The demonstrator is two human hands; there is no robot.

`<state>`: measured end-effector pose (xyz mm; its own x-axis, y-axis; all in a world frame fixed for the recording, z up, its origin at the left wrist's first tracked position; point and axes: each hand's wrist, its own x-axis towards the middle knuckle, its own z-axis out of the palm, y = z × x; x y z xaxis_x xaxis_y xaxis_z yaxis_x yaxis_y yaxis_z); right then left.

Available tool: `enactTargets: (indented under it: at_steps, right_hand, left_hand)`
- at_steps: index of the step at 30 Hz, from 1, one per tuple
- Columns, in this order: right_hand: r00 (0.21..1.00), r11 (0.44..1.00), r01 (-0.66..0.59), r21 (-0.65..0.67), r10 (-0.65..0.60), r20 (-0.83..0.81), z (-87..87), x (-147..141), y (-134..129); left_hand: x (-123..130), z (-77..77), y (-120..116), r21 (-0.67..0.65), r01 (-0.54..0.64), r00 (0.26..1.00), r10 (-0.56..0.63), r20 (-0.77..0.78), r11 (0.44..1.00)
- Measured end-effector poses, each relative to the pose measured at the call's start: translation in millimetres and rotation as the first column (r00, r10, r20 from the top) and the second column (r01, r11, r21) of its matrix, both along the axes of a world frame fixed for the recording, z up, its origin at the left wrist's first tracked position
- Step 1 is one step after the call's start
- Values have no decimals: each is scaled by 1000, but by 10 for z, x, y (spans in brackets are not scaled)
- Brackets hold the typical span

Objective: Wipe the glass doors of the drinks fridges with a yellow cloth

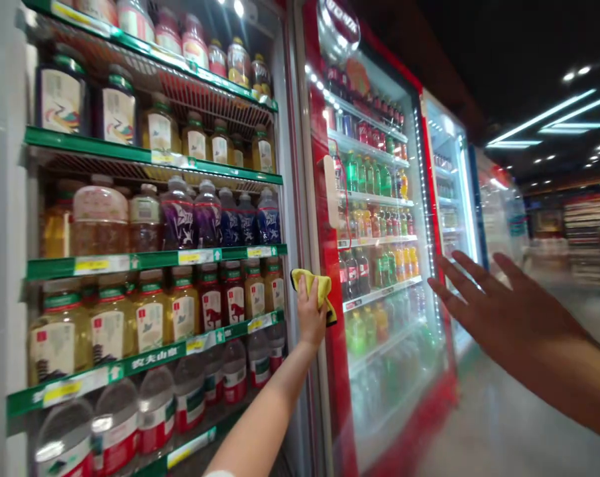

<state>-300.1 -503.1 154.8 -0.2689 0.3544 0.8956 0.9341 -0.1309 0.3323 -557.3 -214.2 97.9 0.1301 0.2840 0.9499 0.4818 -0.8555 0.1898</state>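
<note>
My left hand (311, 318) reaches forward with its fingers closed on a yellow cloth (318, 289) with dark edging. The cloth is pressed against the door frame (307, 225) between a drinks fridge on the left and a red fridge. My right hand (488, 311) is raised at the right, its fingers spread and nothing in it. It appears in front of the red fridge's far edge and the aisle, apart from any surface I can make out.
The left fridge's green-edged shelves (155, 258) hold many bottles. Behind the glass of the red fridge (339, 371) stand more drinks. Another lit fridge (449, 165) follows it, and a shiny floor (503, 424) runs along the right.
</note>
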Motion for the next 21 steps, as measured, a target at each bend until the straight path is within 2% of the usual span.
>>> enactTargets:
  at_steps: [2,3,5,8,10,11,12,16,17,18,19,21]
  right_hand:
    - [995,997,78,-15,-77,68,-148,-127,9]
    - [988,994,105,-31,-100,119,-204,-187,3]
    - [981,989,142,-34,-136,140,-266,-284,-22]
    - [977,986,164,-27,-159,139,-270,-354,-66]
    - [974,986,165,2,-163,160,-255,-343,-91]
    - [972,988,154,16,-155,177,-250,-321,-104]
    - [971,990,139,20,-140,194,-247,-290,-118]
    - [972,996,87,-33,-78,220,-248,-140,-154]
    - [972,995,89,-43,-78,221,-252,-108,-151]
    - [971,995,92,-44,-80,227,-257,-81,-141]
    - [969,995,93,-38,-81,234,-263,-57,-125]
    - [964,996,90,-29,-80,252,-280,-11,-86]
  left_hand:
    - [3,-101,18,8,5,1000,-5,-10,1000]
    - [14,-61,44,16,11,1000,-11,-13,1000]
    - [59,189,125,34,23,1000,-23,-10,999]
    - [155,738,250,69,35,999,-36,12,997]
    - [191,946,282,83,39,999,-41,25,996]
    - [190,949,277,85,39,999,-42,28,996]
    - [176,881,260,84,39,999,-42,29,996]
    - [50,262,150,57,40,999,-42,24,998]
    - [27,152,138,51,44,999,-45,21,998]
    - [15,106,142,48,49,999,-49,19,998]
    - [16,127,162,48,54,998,-55,18,997]
    - [47,339,240,55,64,998,-65,19,996]
